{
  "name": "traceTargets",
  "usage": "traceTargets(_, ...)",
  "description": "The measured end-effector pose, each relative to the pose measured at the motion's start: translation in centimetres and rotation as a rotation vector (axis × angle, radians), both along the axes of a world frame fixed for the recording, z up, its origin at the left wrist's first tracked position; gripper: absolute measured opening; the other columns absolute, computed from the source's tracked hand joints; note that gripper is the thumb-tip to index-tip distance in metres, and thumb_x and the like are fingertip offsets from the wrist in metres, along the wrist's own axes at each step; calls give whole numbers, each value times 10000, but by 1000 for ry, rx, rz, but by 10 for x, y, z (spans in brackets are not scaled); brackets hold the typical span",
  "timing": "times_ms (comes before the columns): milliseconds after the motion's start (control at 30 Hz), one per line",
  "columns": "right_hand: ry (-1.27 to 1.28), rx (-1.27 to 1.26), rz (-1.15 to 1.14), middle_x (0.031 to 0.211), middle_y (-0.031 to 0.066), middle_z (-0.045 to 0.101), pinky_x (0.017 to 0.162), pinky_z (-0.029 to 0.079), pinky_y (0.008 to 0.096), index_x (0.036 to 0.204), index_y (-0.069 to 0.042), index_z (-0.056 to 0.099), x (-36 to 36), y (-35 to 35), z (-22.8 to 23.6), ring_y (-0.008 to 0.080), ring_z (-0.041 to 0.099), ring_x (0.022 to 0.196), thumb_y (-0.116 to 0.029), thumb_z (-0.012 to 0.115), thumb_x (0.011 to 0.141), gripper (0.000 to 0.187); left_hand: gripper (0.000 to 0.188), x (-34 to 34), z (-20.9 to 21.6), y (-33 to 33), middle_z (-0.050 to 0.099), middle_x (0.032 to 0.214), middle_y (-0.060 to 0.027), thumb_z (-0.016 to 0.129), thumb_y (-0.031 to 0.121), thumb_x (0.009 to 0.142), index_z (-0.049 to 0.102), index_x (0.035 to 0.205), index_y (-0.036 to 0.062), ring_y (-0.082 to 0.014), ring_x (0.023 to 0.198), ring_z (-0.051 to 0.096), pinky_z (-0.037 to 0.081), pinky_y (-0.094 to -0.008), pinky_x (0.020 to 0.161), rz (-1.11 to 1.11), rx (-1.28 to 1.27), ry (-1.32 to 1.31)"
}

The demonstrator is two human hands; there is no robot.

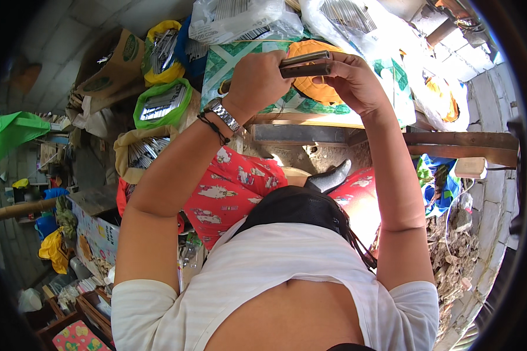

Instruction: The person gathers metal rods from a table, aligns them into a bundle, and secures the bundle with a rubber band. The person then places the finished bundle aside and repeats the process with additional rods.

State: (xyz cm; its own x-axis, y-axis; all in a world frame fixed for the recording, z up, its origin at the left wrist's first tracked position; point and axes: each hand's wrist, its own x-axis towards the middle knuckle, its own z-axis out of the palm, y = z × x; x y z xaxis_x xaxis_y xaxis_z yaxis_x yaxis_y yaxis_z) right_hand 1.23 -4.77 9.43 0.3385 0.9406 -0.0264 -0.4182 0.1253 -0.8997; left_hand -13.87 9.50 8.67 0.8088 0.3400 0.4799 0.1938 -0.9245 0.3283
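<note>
My left hand [256,81] is closed in a fist around slim silver metal rods [307,58] and a dark flat strip [304,71] just below them. A small yellow-and-black end [224,86] pokes out behind that fist; whether it belongs to the strip I cannot tell. Fingers of my right hand [357,82] pinch the far ends of the rods and strip. Both hands are raised over a table with a green-and-white patterned cover [219,58]. Behind the rods lies a round orange cloth or pouch [316,88].
Clear plastic bags of metal rods [246,23] lie at the table's back. Open green [187,93], yellow [178,73] and beige [123,155] bags of similar rods stand left, beside a brown paper bag [126,52]. A wooden beam [462,140] juts out on the right.
</note>
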Motion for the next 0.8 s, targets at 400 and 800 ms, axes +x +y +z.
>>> traceTargets(400, -427, -153, -143, 743, 78, 655, 719, 480, 278, 853, 36, 682, 15, -25, -3, 144, 612, 694, -88, 663, 818, 130, 257, 5, -4, -9, 610, 589, -132, 741, 260, 826, 653, 767, 26, -299, 518, 602, 468, -371, 516, 33, -363, -100)
traceTargets(800, -651, -148, -94, 802, 34, 656, 721, 476, 245, 954, 38, 680, 11, -26, 11, 90, 590, 750, -121, 675, 875, 177, 238, -7, 8, -31, 479, 570, 49, 746, 259, 871, 675, 870, 32, -36, 539, 391, 323, -231, 488, -100, -459, -193)
